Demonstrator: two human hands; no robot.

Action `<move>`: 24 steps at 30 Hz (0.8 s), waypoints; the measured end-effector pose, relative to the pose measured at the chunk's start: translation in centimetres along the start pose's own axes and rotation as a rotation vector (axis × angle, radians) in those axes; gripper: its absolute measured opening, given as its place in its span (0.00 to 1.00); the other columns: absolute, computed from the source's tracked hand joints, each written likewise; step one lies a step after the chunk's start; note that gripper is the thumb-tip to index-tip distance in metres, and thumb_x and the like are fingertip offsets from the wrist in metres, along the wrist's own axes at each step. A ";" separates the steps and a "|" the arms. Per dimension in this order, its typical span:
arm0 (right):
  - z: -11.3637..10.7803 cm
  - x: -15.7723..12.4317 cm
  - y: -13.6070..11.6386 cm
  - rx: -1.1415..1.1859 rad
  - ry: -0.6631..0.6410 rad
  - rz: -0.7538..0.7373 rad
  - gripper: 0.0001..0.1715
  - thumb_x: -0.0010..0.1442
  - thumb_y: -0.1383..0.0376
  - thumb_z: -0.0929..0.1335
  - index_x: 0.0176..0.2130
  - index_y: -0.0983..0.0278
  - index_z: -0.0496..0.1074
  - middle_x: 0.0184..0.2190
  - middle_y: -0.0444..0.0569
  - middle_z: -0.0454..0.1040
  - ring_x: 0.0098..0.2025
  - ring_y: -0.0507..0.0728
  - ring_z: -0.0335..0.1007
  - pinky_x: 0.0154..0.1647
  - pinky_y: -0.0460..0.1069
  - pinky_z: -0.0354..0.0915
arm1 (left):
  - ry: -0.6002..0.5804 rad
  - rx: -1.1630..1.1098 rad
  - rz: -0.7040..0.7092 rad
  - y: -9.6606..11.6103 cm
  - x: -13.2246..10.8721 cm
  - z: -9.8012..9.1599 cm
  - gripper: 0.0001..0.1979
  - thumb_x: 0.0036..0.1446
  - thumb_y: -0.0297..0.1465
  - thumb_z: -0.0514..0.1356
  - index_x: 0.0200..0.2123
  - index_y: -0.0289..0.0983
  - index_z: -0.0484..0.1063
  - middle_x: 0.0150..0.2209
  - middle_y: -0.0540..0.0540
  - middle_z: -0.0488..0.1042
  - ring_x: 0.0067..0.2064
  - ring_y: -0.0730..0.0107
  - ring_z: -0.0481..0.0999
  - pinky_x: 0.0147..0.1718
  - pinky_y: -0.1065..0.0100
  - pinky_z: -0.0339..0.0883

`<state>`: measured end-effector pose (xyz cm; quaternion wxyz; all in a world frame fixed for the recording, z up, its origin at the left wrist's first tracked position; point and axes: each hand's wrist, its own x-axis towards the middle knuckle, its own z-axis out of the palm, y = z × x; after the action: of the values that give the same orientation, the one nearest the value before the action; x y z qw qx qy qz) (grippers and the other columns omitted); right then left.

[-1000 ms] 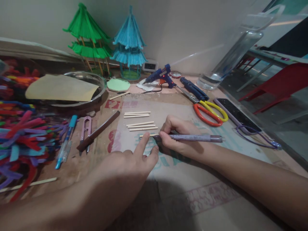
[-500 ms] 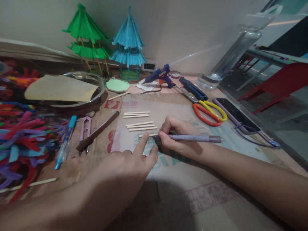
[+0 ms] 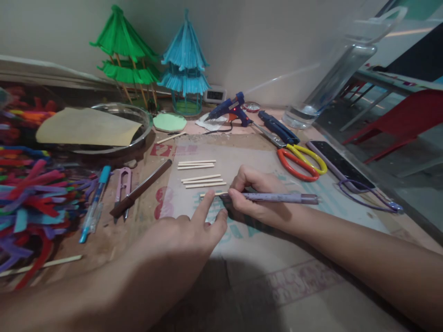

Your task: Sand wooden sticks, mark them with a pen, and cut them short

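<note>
My right hand (image 3: 254, 191) is closed around a purple pen (image 3: 277, 198), its tip end at a short wooden stick (image 3: 216, 194) lying on the board. My left hand (image 3: 194, 221) rests with its index finger stretched out onto that same stick, pressing it from above. The thumb is held apart and the other fingers curl under. Just beyond, several cut wooden sticks (image 3: 204, 182) lie in two small groups on the pale printed cardboard (image 3: 249, 157). The pen's very tip is hard to make out beside my right fingertips.
Scissors (image 3: 297, 163), a box cutter (image 3: 278, 128) and a phone (image 3: 341, 166) lie to the right. Behind stand a glue gun (image 3: 230, 109), a blue pagoda (image 3: 185, 60) and a green pagoda (image 3: 126, 50). Pipe cleaners (image 3: 31, 198), a blue pen (image 3: 95, 203) and a brown marker (image 3: 141, 189) lie left.
</note>
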<state>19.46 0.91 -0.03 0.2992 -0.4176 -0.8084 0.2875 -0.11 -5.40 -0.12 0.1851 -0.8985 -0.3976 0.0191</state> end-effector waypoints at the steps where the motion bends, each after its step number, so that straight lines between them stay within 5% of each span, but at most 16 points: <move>1: 0.0 0.0 0.0 0.001 0.000 -0.003 0.10 0.58 0.62 0.63 0.27 0.60 0.58 0.22 0.41 0.66 0.23 0.50 0.59 0.24 0.46 0.54 | 0.020 -0.002 0.004 0.0 0.0 0.1 0.29 0.47 0.20 0.54 0.54 0.41 0.71 0.58 0.37 0.72 0.14 0.70 0.69 0.14 0.67 0.48; 8: -0.1 0.0 -0.1 -0.007 -0.003 0.024 0.10 0.58 0.61 0.63 0.27 0.60 0.58 0.22 0.41 0.67 0.23 0.50 0.60 0.24 0.46 0.55 | -0.038 0.017 0.020 -0.1 -0.1 -0.1 0.30 0.49 0.19 0.53 0.56 0.40 0.69 0.59 0.37 0.70 0.15 0.72 0.70 0.15 0.68 0.49; 24: 0.0 0.1 0.1 0.010 0.023 0.001 0.10 0.58 0.61 0.63 0.27 0.60 0.58 0.21 0.40 0.65 0.22 0.49 0.57 0.23 0.45 0.54 | 0.055 -0.015 0.006 0.0 -0.2 0.5 0.28 0.46 0.21 0.54 0.52 0.40 0.73 0.57 0.36 0.72 0.13 0.71 0.68 0.13 0.68 0.47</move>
<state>19.43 1.04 -0.09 0.3104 -0.4196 -0.8032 0.2869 -0.32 -5.35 -0.63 0.1891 -0.9012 -0.3898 -0.0079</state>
